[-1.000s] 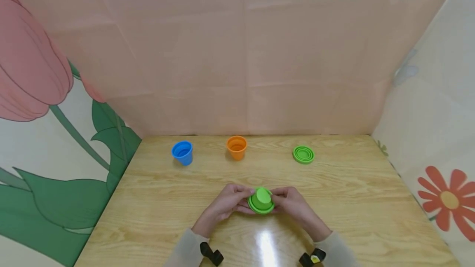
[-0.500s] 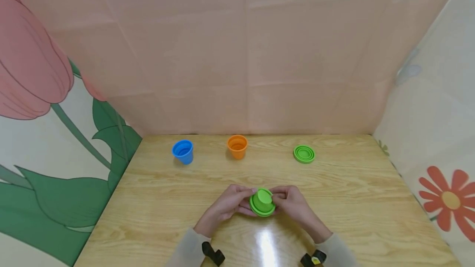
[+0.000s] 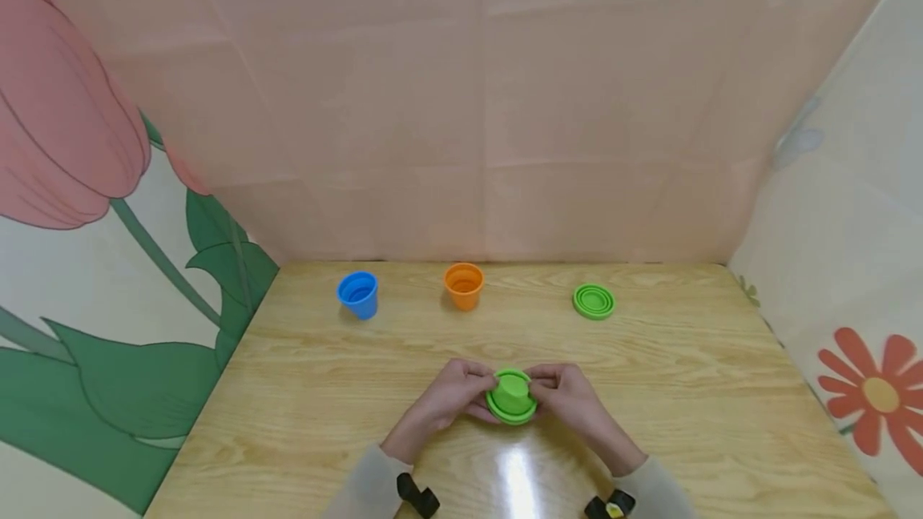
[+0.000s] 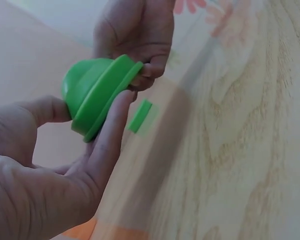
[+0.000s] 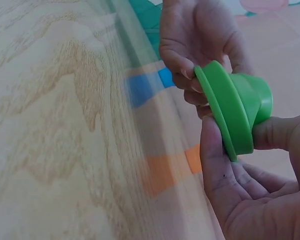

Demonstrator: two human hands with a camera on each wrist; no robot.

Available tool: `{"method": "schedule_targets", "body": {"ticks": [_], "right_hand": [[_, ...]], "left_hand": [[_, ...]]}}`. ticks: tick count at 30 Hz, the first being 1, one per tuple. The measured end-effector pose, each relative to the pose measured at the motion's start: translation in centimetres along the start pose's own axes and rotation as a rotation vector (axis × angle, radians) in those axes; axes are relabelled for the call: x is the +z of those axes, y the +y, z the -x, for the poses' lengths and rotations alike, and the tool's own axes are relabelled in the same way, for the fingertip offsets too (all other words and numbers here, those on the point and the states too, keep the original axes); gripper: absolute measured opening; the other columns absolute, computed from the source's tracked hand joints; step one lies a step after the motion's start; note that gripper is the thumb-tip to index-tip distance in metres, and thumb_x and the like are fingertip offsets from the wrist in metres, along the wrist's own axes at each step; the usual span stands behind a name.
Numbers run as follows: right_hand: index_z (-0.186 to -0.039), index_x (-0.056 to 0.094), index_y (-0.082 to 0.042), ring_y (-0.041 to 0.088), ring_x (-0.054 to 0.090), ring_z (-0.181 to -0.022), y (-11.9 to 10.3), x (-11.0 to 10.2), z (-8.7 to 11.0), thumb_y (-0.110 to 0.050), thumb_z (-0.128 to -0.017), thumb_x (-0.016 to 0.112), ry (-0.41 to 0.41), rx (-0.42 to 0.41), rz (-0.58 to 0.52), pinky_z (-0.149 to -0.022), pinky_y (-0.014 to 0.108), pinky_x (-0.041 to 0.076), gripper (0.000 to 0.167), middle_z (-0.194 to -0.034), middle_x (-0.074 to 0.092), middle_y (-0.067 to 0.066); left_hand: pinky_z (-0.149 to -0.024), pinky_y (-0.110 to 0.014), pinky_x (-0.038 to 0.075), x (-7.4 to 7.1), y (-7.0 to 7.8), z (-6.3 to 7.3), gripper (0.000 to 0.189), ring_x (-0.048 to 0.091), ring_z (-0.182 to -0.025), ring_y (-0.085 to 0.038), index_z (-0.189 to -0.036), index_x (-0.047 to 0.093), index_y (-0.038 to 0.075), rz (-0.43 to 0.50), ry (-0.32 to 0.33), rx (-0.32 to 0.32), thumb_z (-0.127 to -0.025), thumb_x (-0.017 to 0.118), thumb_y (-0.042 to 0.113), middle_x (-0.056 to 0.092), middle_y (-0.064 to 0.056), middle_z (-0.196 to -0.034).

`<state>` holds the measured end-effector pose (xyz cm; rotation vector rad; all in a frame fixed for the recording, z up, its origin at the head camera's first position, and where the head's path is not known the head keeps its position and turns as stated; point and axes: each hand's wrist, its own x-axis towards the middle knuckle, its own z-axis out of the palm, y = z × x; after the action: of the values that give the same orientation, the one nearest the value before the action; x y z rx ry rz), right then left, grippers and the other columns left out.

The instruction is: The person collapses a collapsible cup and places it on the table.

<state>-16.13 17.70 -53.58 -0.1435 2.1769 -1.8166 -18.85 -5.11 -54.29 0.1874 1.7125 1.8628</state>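
Both hands hold a green collapsible cup point(image 3: 512, 396) above the near middle of the table, its base turned up and its wide rim below. My left hand point(image 3: 456, 393) pinches its left side, thumb on the folded wall and fingers under the rim. On the opposite side my right hand point(image 3: 567, 392) grips it the same way. In the left wrist view the partly folded cup point(image 4: 97, 95) has its base slanting to one side. The right wrist view shows the rings of the cup point(image 5: 235, 107) stepped, with the right thumb pressing near the base.
Along the back of the wooden table point(image 3: 324, 391) stand a blue cup point(image 3: 358, 295) and an orange cup point(image 3: 464, 287), both extended. A flattened green collapsible cup point(image 3: 594, 302) lies to their right. A pink backdrop point(image 3: 476, 102) rises behind the table.
The green cup's base has sunk lower and tilted, so the cup looks flatter. The left thumb has moved slightly further onto it. The other cups remain in place.
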Motion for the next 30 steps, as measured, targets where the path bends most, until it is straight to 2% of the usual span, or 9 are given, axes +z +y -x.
{"method": "schedule_targets", "body": {"ticks": [4,6,11,15,23,30], "right_hand": [[-0.13,0.059,0.022,0.008,0.073,-0.089,0.3,-0.1,0.0,-0.002,-0.096,0.058,-0.013,-0.01,0.014,-0.074,0.025,0.066,0.041,-0.112,0.076,0.029],[-0.132,0.058,0.021,0.008,0.073,-0.092,0.6,-0.3,-0.1,-0.003,-0.098,0.057,-0.05,-0.009,-0.01,-0.078,0.025,0.066,0.041,-0.116,0.075,0.028],[-0.143,0.045,0.022,0.015,0.074,-0.105,1.3,-1.1,0.1,-0.007,-0.104,0.054,-0.19,0.019,-0.189,-0.094,0.035,0.066,0.049,-0.128,0.07,0.023],[-0.151,0.036,0.02,0.019,0.074,-0.11,1.2,-1.6,0.3,-0.011,-0.104,0.059,-0.256,0.051,-0.286,-0.1,0.039,0.064,0.061,-0.131,0.07,0.016],[-0.153,0.033,0.018,0.019,0.074,-0.106,0.7,-1.8,0.5,-0.011,-0.102,0.065,-0.266,0.076,-0.324,-0.097,0.036,0.065,0.066,-0.127,0.073,0.009],[-0.147,0.04,0.018,0.015,0.075,-0.097,0.9,-1.4,0.5,-0.006,-0.098,0.068,-0.198,0.096,-0.336,-0.089,0.031,0.066,0.061,-0.112,0.077,0.001]], "left_hand": [[-0.074,-0.039,0.069,0.1,-0.2,-0.1,0.028,0.078,-0.081,-0.02,-0.121,0.07,-0.008,-0.015,0.034,0.017,-0.101,0.062,0.009,0.079,-0.02,-0.103],[-0.072,-0.038,0.069,0.1,-0.3,-0.2,0.028,0.078,-0.08,-0.02,-0.121,0.069,-0.008,-0.023,0.05,0.022,-0.101,0.062,0.009,0.079,-0.02,-0.103],[-0.071,-0.037,0.069,0.0,-0.5,-0.4,0.029,0.078,-0.079,-0.019,-0.123,0.068,-0.009,-0.043,0.069,0.034,-0.101,0.063,0.009,0.079,-0.022,-0.104],[-0.07,-0.037,0.069,-0.1,-0.6,-0.4,0.031,0.077,-0.077,-0.018,-0.124,0.067,-0.011,-0.043,0.099,0.059,-0.101,0.061,0.008,0.079,-0.025,-0.104],[-0.068,-0.035,0.069,0.2,-0.6,-0.4,0.033,0.075,-0.072,-0.016,-0.127,0.064,-0.014,-0.027,0.128,0.076,-0.102,0.06,0.008,0.078,-0.028,-0.107],[-0.067,-0.031,0.068,1.1,-0.6,-0.3,0.032,0.076,-0.079,-0.017,-0.126,0.064,-0.012,-0.048,0.16,0.07,-0.104,0.059,0.01,0.078,-0.024,-0.111]]}}
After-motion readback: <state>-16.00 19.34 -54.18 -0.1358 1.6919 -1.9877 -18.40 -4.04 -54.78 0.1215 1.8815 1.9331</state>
